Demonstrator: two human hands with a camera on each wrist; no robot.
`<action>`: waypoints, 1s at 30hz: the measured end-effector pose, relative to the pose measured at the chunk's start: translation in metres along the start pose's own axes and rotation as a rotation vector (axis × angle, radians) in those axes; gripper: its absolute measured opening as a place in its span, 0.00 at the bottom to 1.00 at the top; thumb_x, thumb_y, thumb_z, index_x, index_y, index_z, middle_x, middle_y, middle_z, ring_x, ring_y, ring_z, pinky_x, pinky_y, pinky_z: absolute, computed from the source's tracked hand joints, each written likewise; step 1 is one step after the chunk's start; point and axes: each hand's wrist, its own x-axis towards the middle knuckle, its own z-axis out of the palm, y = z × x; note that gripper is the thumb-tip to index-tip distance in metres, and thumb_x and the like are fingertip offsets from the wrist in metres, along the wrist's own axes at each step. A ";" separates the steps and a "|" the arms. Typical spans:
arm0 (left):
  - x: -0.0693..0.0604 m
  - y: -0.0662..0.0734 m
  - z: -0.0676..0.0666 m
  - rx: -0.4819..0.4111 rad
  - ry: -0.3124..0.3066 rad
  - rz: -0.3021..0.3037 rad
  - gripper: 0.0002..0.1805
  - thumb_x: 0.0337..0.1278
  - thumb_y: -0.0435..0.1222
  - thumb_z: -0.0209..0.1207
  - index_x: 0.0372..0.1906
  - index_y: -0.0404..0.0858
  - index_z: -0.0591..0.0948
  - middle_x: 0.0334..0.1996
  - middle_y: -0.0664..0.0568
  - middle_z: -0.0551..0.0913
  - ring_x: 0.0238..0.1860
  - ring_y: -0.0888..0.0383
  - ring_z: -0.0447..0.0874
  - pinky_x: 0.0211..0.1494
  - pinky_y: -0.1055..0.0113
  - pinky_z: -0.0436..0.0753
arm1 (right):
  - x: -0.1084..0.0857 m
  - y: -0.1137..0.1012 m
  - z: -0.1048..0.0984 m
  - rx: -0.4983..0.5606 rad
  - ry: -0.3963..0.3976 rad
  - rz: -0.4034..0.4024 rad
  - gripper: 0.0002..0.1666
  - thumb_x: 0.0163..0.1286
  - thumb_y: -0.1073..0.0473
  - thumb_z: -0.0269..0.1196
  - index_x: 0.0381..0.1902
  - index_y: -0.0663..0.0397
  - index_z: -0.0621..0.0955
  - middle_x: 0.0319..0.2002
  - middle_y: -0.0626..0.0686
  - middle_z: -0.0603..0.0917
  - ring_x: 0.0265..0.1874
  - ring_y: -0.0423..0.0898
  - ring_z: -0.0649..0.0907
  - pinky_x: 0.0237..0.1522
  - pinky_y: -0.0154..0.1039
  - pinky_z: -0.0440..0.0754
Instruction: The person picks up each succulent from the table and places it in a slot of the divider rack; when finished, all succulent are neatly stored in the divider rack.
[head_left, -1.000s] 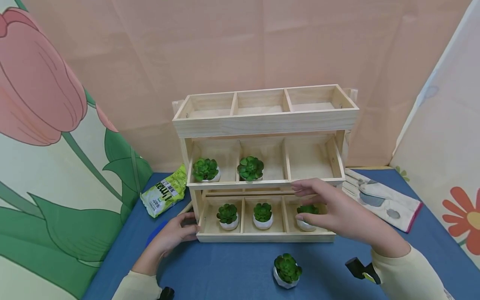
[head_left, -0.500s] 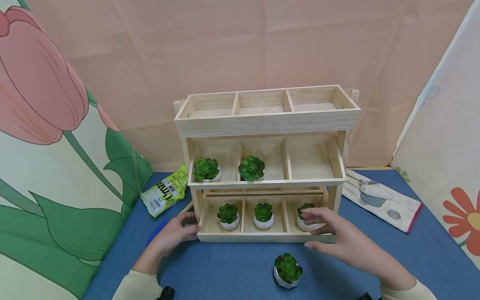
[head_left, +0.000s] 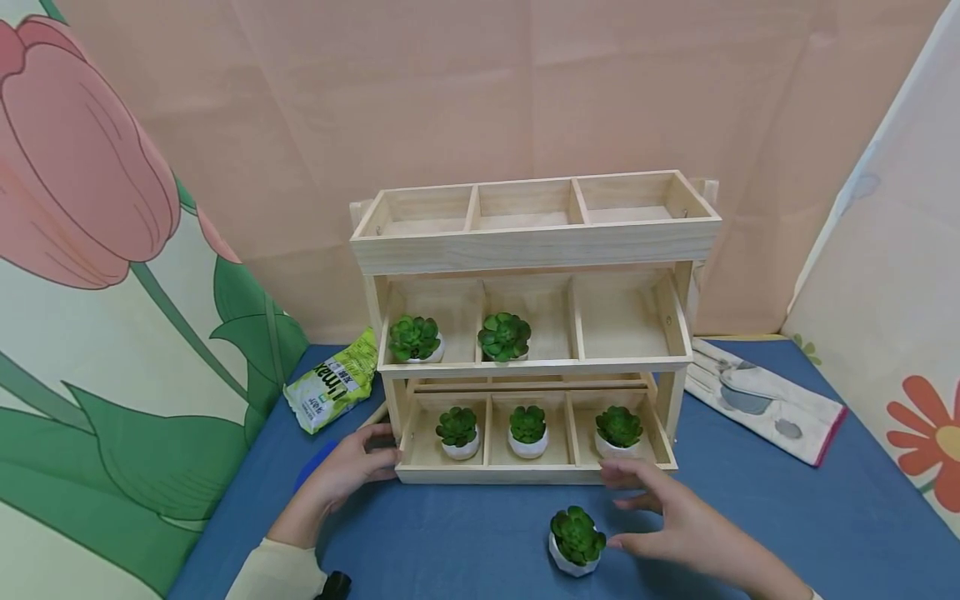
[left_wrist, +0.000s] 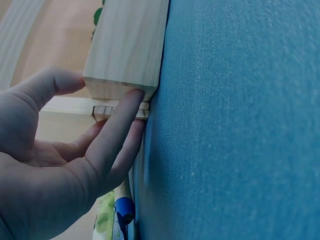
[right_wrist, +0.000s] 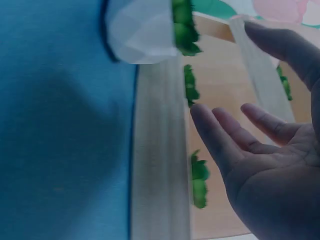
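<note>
A three-tier wooden plant shelf (head_left: 536, 250) stands on the blue table. My left hand (head_left: 352, 467) holds the left end of its bottom tray; in the left wrist view, thumb and fingertips touch the tray end (left_wrist: 125, 55). In front of the shelf, a succulent in a white faceted pot (head_left: 576, 542) stands upright on the table. Just to its right is my right hand (head_left: 667, 525), fingers spread and nothing in it, thumb tip close to the leaves. Whether they touch I cannot tell. In the right wrist view, that pot (right_wrist: 142, 30) is partly cut off.
Each bottom compartment holds a potted succulent, such as the right one (head_left: 618, 429). Two more (head_left: 415, 339) sit in the middle tier's left and centre compartments. A green bag (head_left: 333, 383) lies left of the shelf, white gloves (head_left: 765, 400) lie right.
My right hand has come down from the shelf's lower right compartment to beside the succulent on the table. The left hand stays on the shelf's end.
</note>
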 end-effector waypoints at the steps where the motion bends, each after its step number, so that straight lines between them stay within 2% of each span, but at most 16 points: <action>1: 0.000 0.000 0.000 0.000 0.000 0.000 0.42 0.67 0.36 0.67 0.79 0.26 0.63 0.74 0.27 0.68 0.64 0.39 0.85 0.59 0.50 0.93 | 0.000 0.002 0.001 0.016 -0.013 0.006 0.49 0.70 0.58 0.74 0.81 0.58 0.62 0.76 0.74 0.68 0.64 0.22 0.78 0.62 0.39 0.89; 4: -0.001 0.000 0.000 -0.003 0.001 -0.002 0.41 0.67 0.36 0.67 0.79 0.26 0.63 0.74 0.27 0.69 0.63 0.39 0.86 0.60 0.51 0.93 | -0.001 0.008 0.003 0.063 -0.043 0.030 0.50 0.70 0.59 0.74 0.81 0.62 0.61 0.77 0.75 0.65 0.64 0.24 0.78 0.61 0.38 0.89; 10: 0.000 -0.001 -0.001 -0.005 0.004 -0.004 0.41 0.67 0.36 0.67 0.79 0.26 0.63 0.73 0.27 0.69 0.62 0.40 0.86 0.59 0.51 0.93 | -0.001 0.016 0.005 0.150 -0.105 0.094 0.49 0.72 0.60 0.72 0.82 0.62 0.60 0.78 0.76 0.63 0.63 0.27 0.80 0.60 0.31 0.87; 14: 0.000 -0.001 -0.001 -0.004 0.003 0.001 0.41 0.67 0.36 0.67 0.79 0.25 0.63 0.73 0.27 0.69 0.62 0.40 0.87 0.59 0.50 0.93 | 0.000 0.021 0.008 0.190 -0.151 0.103 0.49 0.73 0.61 0.71 0.82 0.63 0.58 0.78 0.78 0.62 0.63 0.27 0.81 0.60 0.30 0.86; 22: 0.001 0.000 0.000 -0.007 -0.002 0.001 0.41 0.68 0.36 0.66 0.79 0.25 0.62 0.73 0.27 0.69 0.63 0.39 0.86 0.60 0.50 0.93 | 0.008 0.026 0.015 0.181 -0.202 0.135 0.48 0.72 0.61 0.72 0.82 0.63 0.60 0.76 0.73 0.68 0.60 0.27 0.81 0.59 0.27 0.84; 30: 0.001 -0.001 0.000 -0.007 0.003 0.005 0.42 0.68 0.36 0.66 0.79 0.25 0.62 0.74 0.27 0.68 0.64 0.39 0.85 0.60 0.50 0.92 | 0.015 0.028 0.023 0.056 -0.201 0.194 0.49 0.68 0.57 0.76 0.81 0.54 0.65 0.75 0.67 0.71 0.66 0.57 0.81 0.55 0.29 0.85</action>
